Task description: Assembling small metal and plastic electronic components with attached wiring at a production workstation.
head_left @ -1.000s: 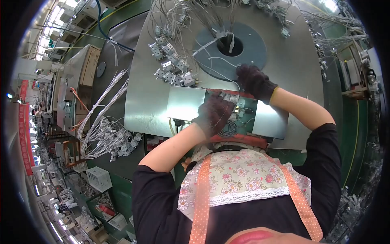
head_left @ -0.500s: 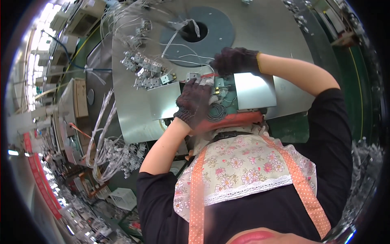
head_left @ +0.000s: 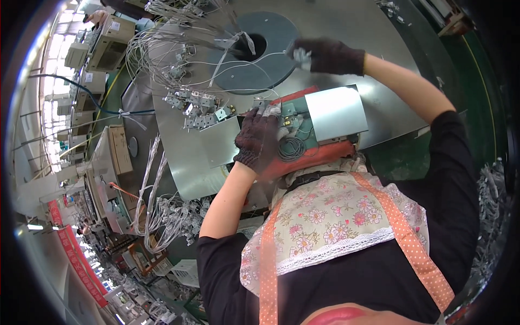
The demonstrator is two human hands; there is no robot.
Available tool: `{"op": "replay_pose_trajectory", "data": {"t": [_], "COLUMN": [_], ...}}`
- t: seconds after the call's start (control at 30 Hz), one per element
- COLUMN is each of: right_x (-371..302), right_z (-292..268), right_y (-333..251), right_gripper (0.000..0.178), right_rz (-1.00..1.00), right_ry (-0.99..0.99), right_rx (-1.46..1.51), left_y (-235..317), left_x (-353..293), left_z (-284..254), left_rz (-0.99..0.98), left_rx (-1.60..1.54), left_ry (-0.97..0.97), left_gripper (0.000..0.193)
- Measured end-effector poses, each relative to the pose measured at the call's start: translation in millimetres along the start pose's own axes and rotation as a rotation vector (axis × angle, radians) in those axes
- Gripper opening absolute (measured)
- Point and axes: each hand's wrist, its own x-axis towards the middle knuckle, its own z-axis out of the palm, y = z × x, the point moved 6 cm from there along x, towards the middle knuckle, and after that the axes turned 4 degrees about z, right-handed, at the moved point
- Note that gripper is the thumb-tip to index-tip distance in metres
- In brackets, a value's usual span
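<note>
My left hand (head_left: pixel 255 136), in a dark knitted glove with pale fingertips, lies over the work fixture. Its bent fingers grip a small grey metal box (head_left: pixel 261 102) at the fixture's far edge. My right hand (head_left: pixel 338 58), in the same kind of glove, is raised beyond the shiny metal cover (head_left: pixel 337 112). Its fingers are closed, and a thin white cable (head_left: pixel 271 54) runs to them from the left. Between the hands sit a small part with brass-coloured terminals (head_left: pixel 288 122) and a coil of grey wire (head_left: pixel 292 149).
Several small metal boxes with cables (head_left: pixel 197 105) cluster to the left on the metal table (head_left: pixel 346 32). Farther back, a grey round plate (head_left: pixel 230 73) has a dark central hole with cables hanging over it. A red padded edge (head_left: pixel 319 157) lines the fixture's near side. Bundled cables (head_left: pixel 168 216) hang at the left.
My right hand has moved up and to the right, away from the fixture, with the white cable stretching after it. My left hand stays at the metal box. The view has turned slightly.
</note>
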Motion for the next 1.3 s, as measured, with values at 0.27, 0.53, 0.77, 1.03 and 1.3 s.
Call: {"op": "replay_pose_trajectory", "data": {"t": [0.27,0.53,0.77,1.03,1.3], "right_x": [-27,-18,-24,-34,-34], "right_z": [28,25,41,42,52], "right_y": [-88,-124,-127,-130,-125], "right_gripper": [0.056,0.074,0.076,0.069,0.062], "right_rz": [0.526,0.242,0.335,0.408,0.478], "right_ry": [-0.258,-0.159,0.0,-0.026,0.082], "right_rx": [1.232,1.007,0.886,1.44,1.446], "left_y": [-2,-4,0,-3,-3], "left_x": [-4,-6,-3,-5,-5], "left_z": [-4,-2,-9,-3,-4], "left_rz": [-0.065,-0.057,-0.048,-0.041,-0.031], "left_rx": [-0.149,-0.059,-0.112,-0.101,-0.13], "left_ry": [-0.017,0.009,-0.003,0.018,0.03], "left_gripper": [0.052,0.054,0.051,0.051,0.052]}}
